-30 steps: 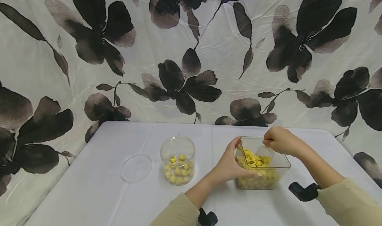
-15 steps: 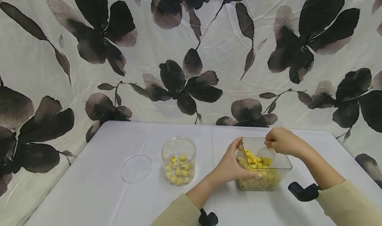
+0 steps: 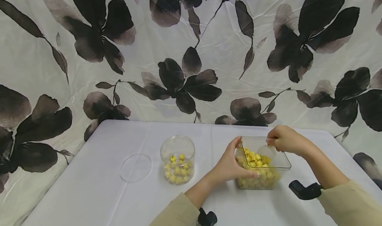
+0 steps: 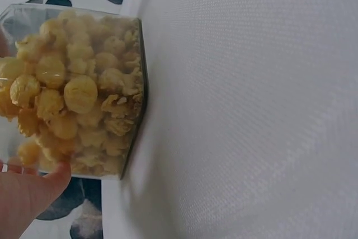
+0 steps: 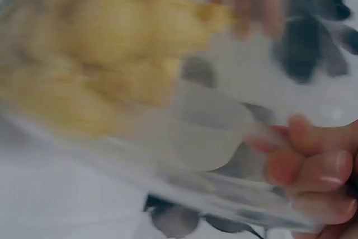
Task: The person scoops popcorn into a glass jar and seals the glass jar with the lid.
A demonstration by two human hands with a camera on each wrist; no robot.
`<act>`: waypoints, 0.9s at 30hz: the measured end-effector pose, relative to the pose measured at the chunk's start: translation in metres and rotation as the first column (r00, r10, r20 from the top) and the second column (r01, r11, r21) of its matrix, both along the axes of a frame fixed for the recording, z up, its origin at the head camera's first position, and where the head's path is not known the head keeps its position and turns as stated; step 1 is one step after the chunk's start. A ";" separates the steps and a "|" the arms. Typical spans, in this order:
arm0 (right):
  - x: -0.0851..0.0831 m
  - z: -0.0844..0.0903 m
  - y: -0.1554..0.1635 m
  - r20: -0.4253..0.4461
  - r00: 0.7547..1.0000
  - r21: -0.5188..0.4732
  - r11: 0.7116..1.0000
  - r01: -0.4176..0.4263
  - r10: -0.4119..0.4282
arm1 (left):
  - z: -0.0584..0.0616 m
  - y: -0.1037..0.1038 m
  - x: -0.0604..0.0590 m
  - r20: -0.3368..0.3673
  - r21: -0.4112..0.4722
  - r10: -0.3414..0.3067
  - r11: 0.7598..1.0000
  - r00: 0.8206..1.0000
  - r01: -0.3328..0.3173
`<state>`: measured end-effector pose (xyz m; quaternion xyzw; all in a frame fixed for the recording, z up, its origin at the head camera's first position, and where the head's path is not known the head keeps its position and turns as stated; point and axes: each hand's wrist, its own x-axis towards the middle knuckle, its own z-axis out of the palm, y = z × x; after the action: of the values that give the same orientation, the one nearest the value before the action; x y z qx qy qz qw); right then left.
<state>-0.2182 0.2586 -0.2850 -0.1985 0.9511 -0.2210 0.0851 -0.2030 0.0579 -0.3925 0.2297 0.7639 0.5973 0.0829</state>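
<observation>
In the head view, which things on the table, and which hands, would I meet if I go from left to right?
Clear disc, round jar, left hand, clear square-cornered box, right hand.

Square box, 4 o'clock in the head view: clear, plastic-looking, smooth, glossy.
Popcorn inside: rough, lumpy, some pieces rounder with a soft sheen.
Translucent piece in box: plastic-looking, smooth, hazy.
Jar, 6 o'clock: clear, smooth, glossy; plastic or glass cannot be told.
Disc, between 7 and 8 o'clock: thin, clear, smooth.
Table covering: white cloth, matt, fine-grained.
Backdrop, 12 o'clock: printed cloth, creased, faint sheen.
Sleeve, 4 o'clock: beige cloth, matt.
Black fitting beside it: plastic-looking.
</observation>
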 end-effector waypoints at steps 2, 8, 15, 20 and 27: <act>0.000 0.000 0.001 0.015 1.000 -0.010 1.000 0.002 -0.002 | 0.000 0.000 0.000 -0.005 -0.003 0.000 1.000 1.000 0.000; 0.003 0.002 0.011 0.104 0.992 -0.113 0.991 0.076 -0.064 | 0.000 0.001 0.001 -0.005 -0.016 0.000 1.000 1.000 0.000; 0.006 -0.002 0.020 0.157 0.984 -0.182 0.976 0.118 -0.089 | -0.002 0.002 0.000 -0.002 -0.009 0.010 1.000 1.000 -0.010; 0.011 -0.006 0.019 0.126 0.988 -0.171 0.979 0.108 -0.087 | -0.004 0.003 0.001 0.005 -0.014 -0.001 1.000 1.000 0.001; 0.014 -0.004 0.009 0.094 0.991 -0.183 0.977 0.112 -0.096 | -0.002 0.002 0.000 -0.009 -0.002 0.009 1.000 1.000 -0.009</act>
<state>-0.2038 0.2674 -0.2890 -0.1460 0.9306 -0.3220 0.0947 -0.2033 0.0597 -0.3941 0.2289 0.7658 0.5960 0.0770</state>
